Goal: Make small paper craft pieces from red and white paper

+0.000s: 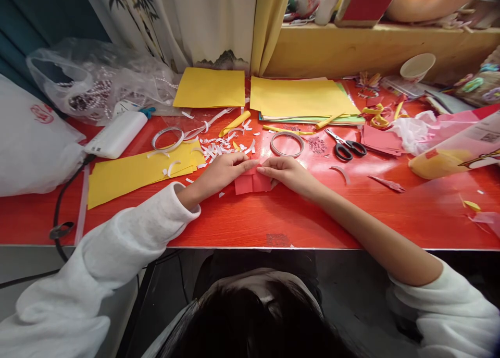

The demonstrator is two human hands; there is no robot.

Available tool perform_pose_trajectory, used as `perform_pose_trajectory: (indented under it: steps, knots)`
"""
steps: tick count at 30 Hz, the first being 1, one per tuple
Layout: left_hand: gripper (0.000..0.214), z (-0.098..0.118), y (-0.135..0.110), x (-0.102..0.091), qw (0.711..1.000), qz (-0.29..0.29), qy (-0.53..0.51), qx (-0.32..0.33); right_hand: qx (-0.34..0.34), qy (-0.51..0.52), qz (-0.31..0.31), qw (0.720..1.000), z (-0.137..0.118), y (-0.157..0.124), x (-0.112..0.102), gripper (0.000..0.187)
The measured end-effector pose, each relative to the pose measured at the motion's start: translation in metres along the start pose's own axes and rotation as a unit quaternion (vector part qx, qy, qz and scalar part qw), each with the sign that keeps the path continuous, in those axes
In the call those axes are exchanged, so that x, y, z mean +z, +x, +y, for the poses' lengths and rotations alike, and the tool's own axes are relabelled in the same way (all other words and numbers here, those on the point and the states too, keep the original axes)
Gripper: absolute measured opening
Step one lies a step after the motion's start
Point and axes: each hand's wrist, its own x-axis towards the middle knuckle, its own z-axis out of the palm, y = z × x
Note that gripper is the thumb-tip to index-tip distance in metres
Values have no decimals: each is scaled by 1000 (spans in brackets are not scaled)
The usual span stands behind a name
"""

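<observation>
A small piece of folded red paper (246, 185) is held between both hands, just above the red tabletop. My left hand (226, 173) pinches its upper left part, thumb pointing right. From the other side, my right hand (287, 173) grips the upper right part with thumb and forefinger. A crease or slit runs down the paper's middle, and the fingers cover its top edge. Beyond the hands lie a roll of tape (287, 144) and a heap of white paper scraps (219, 148). Black-handled scissors (346, 145) rest to the right.
Yellow sheets (304, 97) lie at the back, and yellow strips (136, 173) at the left. A second tape roll (167, 138) sits near a white power strip (117, 134). Red paper squares (380, 139), yellow scissors (377, 115) and a plastic bag (105, 82) stand around. A paper cup (417, 67) is at the back right.
</observation>
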Motion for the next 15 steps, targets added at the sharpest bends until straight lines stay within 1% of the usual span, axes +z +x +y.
perform_pose_trajectory:
  steps: [2,4,7,9,12,15]
  knots:
    - [39,0,0,1,1000,-13,0,-14,-11,3,13,1000,4,2,2,32]
    - [37,-2,-1,2,1000,-15,-4,-16,-16,11,8,1000,6,3,1,31]
    - [36,-4,0,2,1000,8,4,-5,-2,31,-11,999,4,3,0,29]
    - [38,-5,0,2,1000,20,12,-4,8,36,-12,999,1,2,0,27]
    - [34,-3,0,1,1000,10,5,-20,8,6,-6,1000,-2,1,0,27]
    - [29,-1,0,-1,1000,-11,-21,-19,6,-32,-25,999,-4,-1,0,30]
